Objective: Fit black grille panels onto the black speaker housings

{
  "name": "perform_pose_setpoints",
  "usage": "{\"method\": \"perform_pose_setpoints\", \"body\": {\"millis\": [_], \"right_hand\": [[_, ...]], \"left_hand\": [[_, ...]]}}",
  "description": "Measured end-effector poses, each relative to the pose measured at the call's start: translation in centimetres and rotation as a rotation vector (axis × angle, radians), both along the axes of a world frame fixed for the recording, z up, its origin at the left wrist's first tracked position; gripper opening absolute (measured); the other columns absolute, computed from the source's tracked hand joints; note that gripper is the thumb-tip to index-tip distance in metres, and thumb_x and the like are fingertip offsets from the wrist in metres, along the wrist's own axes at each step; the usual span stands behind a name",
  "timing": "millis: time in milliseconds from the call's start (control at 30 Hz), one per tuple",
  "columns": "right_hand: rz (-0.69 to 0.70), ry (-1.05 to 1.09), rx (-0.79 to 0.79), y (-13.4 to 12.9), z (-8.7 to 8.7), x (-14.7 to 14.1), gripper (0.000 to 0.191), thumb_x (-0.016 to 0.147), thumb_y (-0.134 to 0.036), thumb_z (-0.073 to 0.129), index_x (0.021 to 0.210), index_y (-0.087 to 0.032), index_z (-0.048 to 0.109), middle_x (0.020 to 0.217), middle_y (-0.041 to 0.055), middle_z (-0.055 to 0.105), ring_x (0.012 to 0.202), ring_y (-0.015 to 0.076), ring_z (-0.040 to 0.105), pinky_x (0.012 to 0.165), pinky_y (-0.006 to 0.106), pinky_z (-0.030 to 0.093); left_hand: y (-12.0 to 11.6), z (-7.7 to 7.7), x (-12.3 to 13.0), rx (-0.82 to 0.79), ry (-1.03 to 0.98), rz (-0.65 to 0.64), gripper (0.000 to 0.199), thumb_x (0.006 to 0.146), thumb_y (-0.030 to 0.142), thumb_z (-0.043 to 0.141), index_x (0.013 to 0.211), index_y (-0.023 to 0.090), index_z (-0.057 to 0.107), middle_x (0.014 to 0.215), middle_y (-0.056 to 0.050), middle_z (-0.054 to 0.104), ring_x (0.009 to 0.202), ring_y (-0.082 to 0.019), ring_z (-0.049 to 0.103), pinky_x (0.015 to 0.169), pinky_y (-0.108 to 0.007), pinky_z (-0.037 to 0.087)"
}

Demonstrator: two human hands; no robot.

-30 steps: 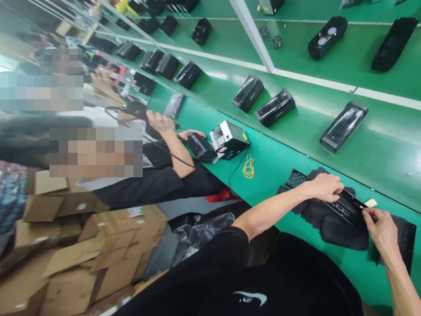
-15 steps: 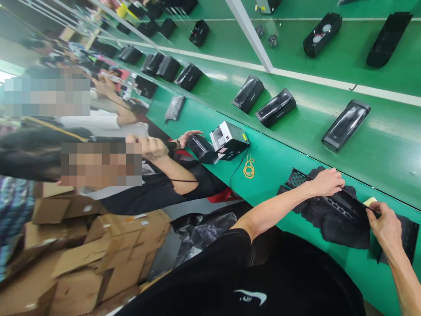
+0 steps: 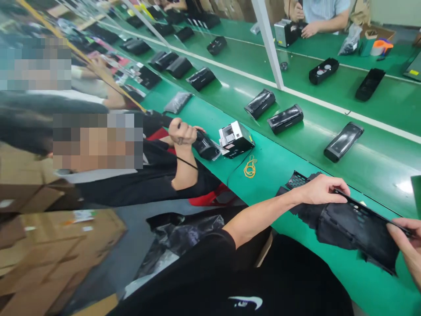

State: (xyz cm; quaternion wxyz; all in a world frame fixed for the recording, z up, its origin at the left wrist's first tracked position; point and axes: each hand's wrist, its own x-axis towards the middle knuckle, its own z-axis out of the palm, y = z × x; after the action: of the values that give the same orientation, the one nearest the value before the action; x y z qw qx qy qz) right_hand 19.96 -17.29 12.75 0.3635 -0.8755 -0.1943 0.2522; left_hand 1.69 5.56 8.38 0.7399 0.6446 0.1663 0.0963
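My left hand (image 3: 329,189) is closed on the top edge of a thin black plastic panel (image 3: 371,228), near its left end. At the right end, my right hand (image 3: 409,241) pinches the same panel between thumb and fingers, partly cut off by the frame edge. The panel is tilted, with its broad face towards me. Under and left of it lie dark cloth-like sheets (image 3: 305,217) on the green bench. A black perforated piece (image 3: 296,180) shows beyond my left forearm, partly covered by it.
Black speaker-like housings (image 3: 344,141) lie along the green belt (image 3: 312,153). A boxy machine (image 3: 237,139) and a yellow cord (image 3: 250,167) are on the bench to the left. A co-worker's raised hand (image 3: 182,131) is beyond. Cardboard boxes (image 3: 59,250) fill the lower left.
The view has shifted, bringing a person across the belt into sight. The black panel now shows its broad face, and both hands grip its upper edge farther right. The co-worker's raised hand has moved right.
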Motion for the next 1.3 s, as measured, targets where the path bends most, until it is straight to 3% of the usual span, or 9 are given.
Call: {"method": "perform_pose_setpoints", "body": {"millis": [67,167,233,333,533,733,1000,1167,1300], "right_hand": [[-0.126,0.247,0.061,-0.3,-2.0,-0.5,0.063,0.058,-0.066,0.092,0.099,-0.021,0.076,0.077,0.0033,0.069,0.065,0.0206,0.06,0.057,0.032,0.05],[-0.22,0.555,0.196,-1.5,-4.9,-1.6,0.074,0.054,-0.058,0.099,0.112,-0.02,0.074,0.079,0.0036,0.071,0.067,0.0216,0.063,0.06,0.032,0.054],[-0.244,0.682,0.234,-2.3,-6.1,-2.3,0.074,0.056,-0.053,0.1,0.116,-0.021,0.073,0.087,0.0051,0.074,0.073,0.0235,0.068,0.067,0.035,0.058],[-0.316,0.753,0.258,-2.8,-7.0,-3.1,0.07,0.058,-0.051,0.101,0.115,-0.022,0.072,0.095,0.0063,0.076,0.081,0.0273,0.073,0.077,0.042,0.062],[-0.37,0.814,0.254,-2.3,-6.7,-3.7,0.078,0.053,-0.04,0.102,0.123,-0.025,0.07,0.094,0.004,0.078,0.084,0.0303,0.076,0.081,0.046,0.064],[-0.408,0.803,0.229,-2.2,-6.8,-4.1,0.072,0.059,-0.045,0.099,0.122,-0.025,0.069,0.096,0.0043,0.078,0.087,0.0298,0.076,0.08,0.042,0.064],[-0.32,0.737,0.257,-2.8,-6.3,-3.6,0.073,0.067,-0.046,0.096,0.133,-0.029,0.069,0.081,0.0003,0.07,0.088,0.0293,0.075,0.083,0.041,0.064],[-0.331,0.758,0.269,-3.2,-6.5,-3.7,0.067,0.069,-0.048,0.093,0.129,-0.029,0.072,0.107,0.0069,0.077,0.106,0.0345,0.074,0.091,0.047,0.063],[-0.323,0.748,0.291,-3.1,-6.1,-4.1,0.064,0.073,-0.051,0.089,0.13,-0.03,0.071,0.116,0.0082,0.077,0.11,0.0356,0.073,0.093,0.05,0.062]], "left_hand": [[-0.9,-1.3,-0.4,-0.038,0.03,0.038,0.025,0.085,0.034,0.082,0.1,0.014,0.076,0.095,-0.005,0.072,0.08,-0.013,0.061,0.076,-0.027,0.047],[-2.2,-3.4,-1.2,-0.118,0.074,0.075,0.029,0.082,0.035,0.084,0.1,0.013,0.077,0.074,0.002,0.063,0.066,-0.009,0.048,0.065,-0.025,0.038],[-2.7,-4.3,-1.7,-0.188,0.093,0.086,0.032,0.079,0.035,0.087,0.1,0.012,0.077,0.068,0.005,0.057,0.063,-0.008,0.045,0.063,-0.024,0.035],[-3.2,-4.9,-2.1,-0.3,0.084,0.095,0.037,0.073,0.031,0.091,0.101,0.012,0.076,0.072,0.004,0.061,0.067,-0.009,0.051,0.067,-0.024,0.041],[-4.0,-5.3,-2.4,-0.536,0.108,0.099,0.054,0.058,0.018,0.095,0.109,0.015,0.075,0.085,0.002,0.069,0.077,-0.011,0.059,0.078,-0.028,0.048],[-4.7,-5.1,-2.6,-0.465,0.158,0.151,0.027,0.081,0.025,0.082,0.105,0.014,0.078,0.081,0.002,0.066,0.074,-0.009,0.055,0.073,-0.024,0.041],[-4.8,-4.7,-2.6,-0.639,0.147,0.195,0.041,0.071,0.017,0.086,0.111,0.015,0.078,0.082,0.001,0.066,0.077,-0.011,0.058,0.082,-0.027,0.047],[-5.1,-4.7,-2.8,-0.722,0.116,0.194,0.047,0.065,0.015,0.086,0.111,0.016,0.077,0.086,0.0,0.069,0.079,-0.011,0.061,0.081,-0.026,0.047],[-5.2,-4.5,-2.9,-0.746,0.119,0.203,0.048,0.064,0.013,0.082,0.112,0.016,0.076,0.086,0.0,0.069,0.077,-0.011,0.061,0.079,-0.025,0.045]]}}
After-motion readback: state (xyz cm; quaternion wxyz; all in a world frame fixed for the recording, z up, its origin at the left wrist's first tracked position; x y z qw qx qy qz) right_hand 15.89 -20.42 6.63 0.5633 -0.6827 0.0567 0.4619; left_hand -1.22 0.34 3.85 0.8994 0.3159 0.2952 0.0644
